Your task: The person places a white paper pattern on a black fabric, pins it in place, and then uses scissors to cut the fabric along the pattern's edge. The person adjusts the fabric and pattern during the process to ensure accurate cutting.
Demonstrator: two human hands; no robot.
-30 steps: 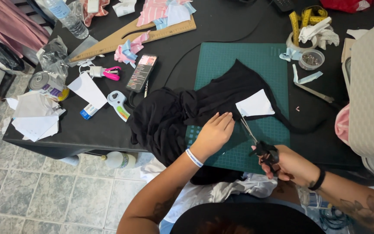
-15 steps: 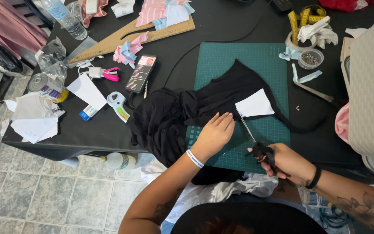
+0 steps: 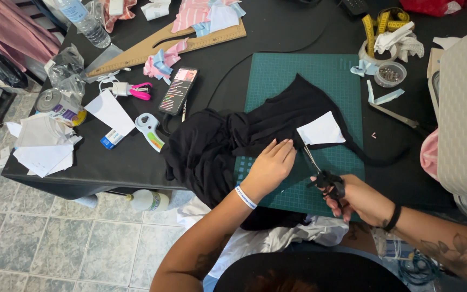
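cutting: a person's right hand (image 3: 359, 197) grips black-handled scissors (image 3: 320, 172), fingers closed through the handles, blades pointing up toward a white paper pattern piece (image 3: 322, 130).
fabric: a crumpled black cloth garment (image 3: 228, 146) lies across the left part of a dark green gridded cutting mat (image 3: 293, 75), bunched in folds at the mat's left edge and drooping over the table's near side; a narrow black strap runs off to the right.
pattern piece: the white paper sits on the garment's right end, touching the scissor tips.
left hand: the left hand (image 3: 271, 167) presses flat on the black cloth, fingers spread slightly, holding nothing, just left of the blades; a blue and white band circles the wrist.
mat: it rests on a black table (image 3: 109, 162), near its middle.
containers: a small round clear dish (image 3: 392, 73) at the mat's upper right holds what look like pins; beside it a white roll of tape (image 3: 371, 54) carries white scraps and a coiled yellow measuring tape (image 3: 385, 20).
bottle: a clear plastic water bottle (image 3: 85, 20) lies at the top left corner; its fill cannot be told.
tin: a round metal can (image 3: 55, 104) lies near the left edge, lid on.
elsewhere: a long wooden curved ruler (image 3: 163, 46), a smartphone (image 3: 178, 90) with a lit screen, and a white rotary cutter (image 3: 149, 130) lie left of the mat.
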